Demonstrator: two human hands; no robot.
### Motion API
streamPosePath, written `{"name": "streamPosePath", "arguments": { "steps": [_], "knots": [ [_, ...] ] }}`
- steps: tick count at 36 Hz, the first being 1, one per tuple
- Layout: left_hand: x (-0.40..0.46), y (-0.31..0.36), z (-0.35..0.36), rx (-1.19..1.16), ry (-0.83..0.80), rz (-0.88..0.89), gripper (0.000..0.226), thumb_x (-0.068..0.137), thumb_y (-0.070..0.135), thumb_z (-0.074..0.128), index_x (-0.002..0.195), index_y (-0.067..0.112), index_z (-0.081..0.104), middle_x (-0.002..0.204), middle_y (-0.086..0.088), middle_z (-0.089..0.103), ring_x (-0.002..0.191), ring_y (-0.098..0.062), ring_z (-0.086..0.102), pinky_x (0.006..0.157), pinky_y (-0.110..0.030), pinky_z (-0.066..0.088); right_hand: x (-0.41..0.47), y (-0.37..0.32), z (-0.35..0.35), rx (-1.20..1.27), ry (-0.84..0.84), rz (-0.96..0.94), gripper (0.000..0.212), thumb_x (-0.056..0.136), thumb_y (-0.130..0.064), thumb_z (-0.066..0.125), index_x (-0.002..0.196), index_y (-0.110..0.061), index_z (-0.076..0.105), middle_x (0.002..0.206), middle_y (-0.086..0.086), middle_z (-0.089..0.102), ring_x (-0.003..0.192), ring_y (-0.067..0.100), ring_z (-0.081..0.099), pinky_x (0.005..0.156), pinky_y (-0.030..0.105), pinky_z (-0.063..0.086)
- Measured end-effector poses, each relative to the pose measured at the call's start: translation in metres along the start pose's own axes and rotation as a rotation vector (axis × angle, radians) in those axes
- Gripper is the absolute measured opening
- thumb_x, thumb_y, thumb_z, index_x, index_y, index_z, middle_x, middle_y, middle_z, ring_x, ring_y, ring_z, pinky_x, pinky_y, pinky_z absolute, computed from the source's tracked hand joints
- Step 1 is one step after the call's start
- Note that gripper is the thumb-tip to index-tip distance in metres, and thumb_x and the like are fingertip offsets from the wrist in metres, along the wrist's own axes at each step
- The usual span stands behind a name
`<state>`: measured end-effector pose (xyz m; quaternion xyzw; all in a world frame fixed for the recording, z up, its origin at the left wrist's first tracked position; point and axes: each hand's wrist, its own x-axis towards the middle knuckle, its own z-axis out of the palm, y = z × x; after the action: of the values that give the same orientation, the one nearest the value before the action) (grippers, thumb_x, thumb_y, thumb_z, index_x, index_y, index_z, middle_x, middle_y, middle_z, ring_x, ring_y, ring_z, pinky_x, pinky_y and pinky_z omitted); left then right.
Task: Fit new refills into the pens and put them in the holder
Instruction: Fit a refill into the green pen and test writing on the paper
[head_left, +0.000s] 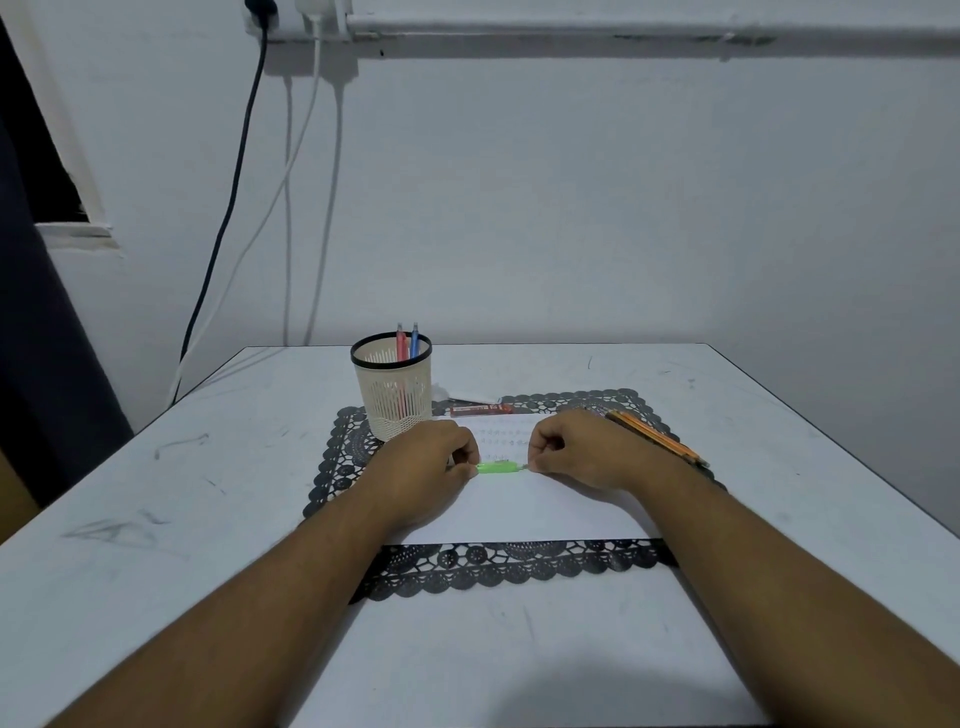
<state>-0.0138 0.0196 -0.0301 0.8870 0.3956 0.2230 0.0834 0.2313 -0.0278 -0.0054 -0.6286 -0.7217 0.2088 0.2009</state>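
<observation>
left hand grip pinched green pen left end | right hand grip pinched its right end | holder far-left, red pen and blue pen inside

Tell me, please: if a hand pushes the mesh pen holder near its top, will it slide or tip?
The pen holder probably tips: it stands taller than wide, and looks light, being open mesh with only the red pen and blue pen inside. The lace mat under it may hinder sliding.

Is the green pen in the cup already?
No, both hands hold the green pen above the paper.
</observation>
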Motion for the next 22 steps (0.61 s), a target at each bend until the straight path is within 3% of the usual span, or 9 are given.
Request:
{"name": "streamPosePath", "arguments": {
  "steps": [5, 11, 15, 22],
  "knots": [
    [-0.001, 0.000, 0.000, -0.003, 0.000, -0.002, 0.005, 0.094, 0.029, 0.066, 0.092, 0.033, 0.067, 0.090, 0.019, 0.060, 0.083, 0.001, 0.056, 0.074, -0.028, 0.051, 0.001, 0.006, -0.003, 0.018, 0.061, 0.032, 0.009, 0.093, -0.022, 0.075, 0.084, -0.023, 0.075, 0.074, -0.012, 0.067, 0.066, 0.002, 0.056, 0.063, 0.020, 0.043],
    [-0.003, 0.002, -0.001, -0.018, -0.011, 0.028, 0.003, 0.094, 0.031, 0.066, 0.093, 0.033, 0.067, 0.090, 0.019, 0.061, 0.084, 0.000, 0.057, 0.075, -0.032, 0.053, 0.006, -0.002, 0.007, 0.036, 0.094, -0.004, 0.008, 0.092, -0.020, 0.076, 0.084, -0.021, 0.076, 0.070, -0.015, 0.068, 0.058, -0.007, 0.054, 0.059, 0.016, 0.039],
    [-0.003, 0.005, -0.002, -0.012, -0.009, 0.056, 0.004, 0.094, 0.029, 0.066, 0.096, 0.031, 0.069, 0.090, 0.017, 0.061, 0.085, -0.001, 0.056, 0.076, -0.034, 0.053, 0.009, -0.007, 0.014, 0.022, 0.070, -0.033, 0.006, 0.092, -0.022, 0.075, 0.086, -0.021, 0.076, 0.079, -0.008, 0.072, 0.067, 0.001, 0.057, 0.064, 0.020, 0.044],
    [-0.005, 0.008, -0.002, -0.011, 0.002, 0.070, 0.005, 0.095, 0.032, 0.065, 0.096, 0.034, 0.069, 0.090, 0.017, 0.060, 0.084, -0.001, 0.055, 0.075, -0.034, 0.052, 0.007, -0.005, 0.012, 0.155, 0.104, -0.005, 0.012, 0.099, -0.026, 0.068, 0.095, -0.023, 0.079, 0.090, -0.012, 0.075, 0.084, 0.000, 0.066, 0.071, 0.019, 0.044]
  ]
}}
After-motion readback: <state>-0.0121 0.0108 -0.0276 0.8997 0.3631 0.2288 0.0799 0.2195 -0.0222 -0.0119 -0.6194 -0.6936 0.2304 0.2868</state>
